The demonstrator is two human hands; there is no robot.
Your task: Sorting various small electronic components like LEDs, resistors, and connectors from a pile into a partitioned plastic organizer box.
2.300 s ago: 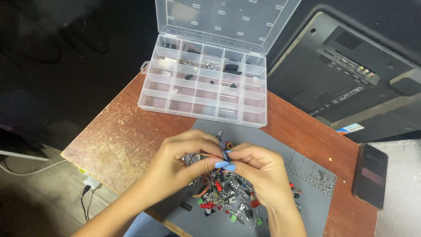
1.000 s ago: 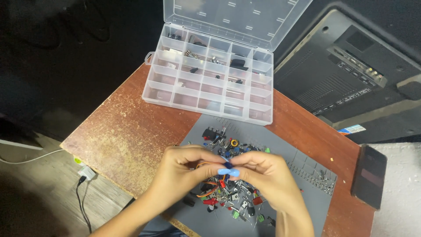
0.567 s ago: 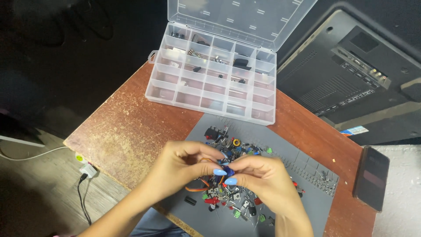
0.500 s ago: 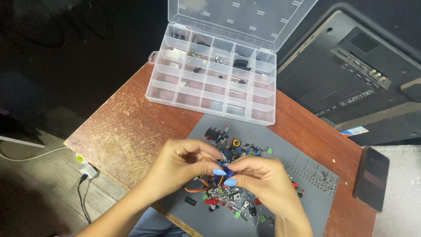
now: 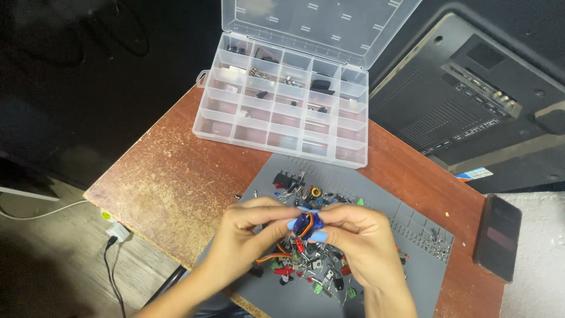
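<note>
Head view: I see left hand (image 5: 250, 227) and right hand (image 5: 359, 232) fingers pinching a small blue part (image 5: 307, 224) with orange leads above the component pile (image 5: 312, 268); loose grip risks dropping it in.

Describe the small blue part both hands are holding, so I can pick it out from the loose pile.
Start at the grey mat on the reddish wooden table, in front of the open clear organiser box. Above the pile of components, the left hand and right hand pinch a small blue part together. It alone is blue, lifted, and trails orange wires.
</note>
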